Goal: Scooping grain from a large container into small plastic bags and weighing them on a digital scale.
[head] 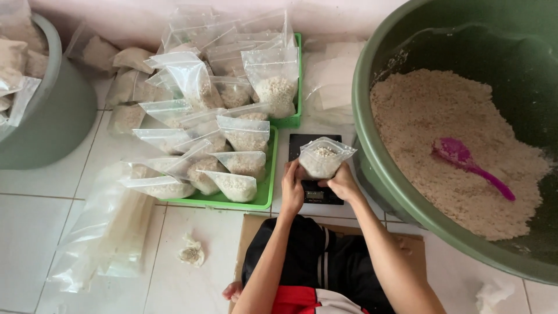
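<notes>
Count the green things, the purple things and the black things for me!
Green: 3, the big tub and two trays
Purple: 1, the scoop
Black: 1, the scale under the bag held by both hands
Total: 5

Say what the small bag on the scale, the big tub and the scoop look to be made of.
Bag: thin clear plastic film, glossy; contents show through. Tub: likely moulded plastic, dull green, smooth rim. Scoop: probably hard plastic, bright purple, slightly shiny.
</notes>
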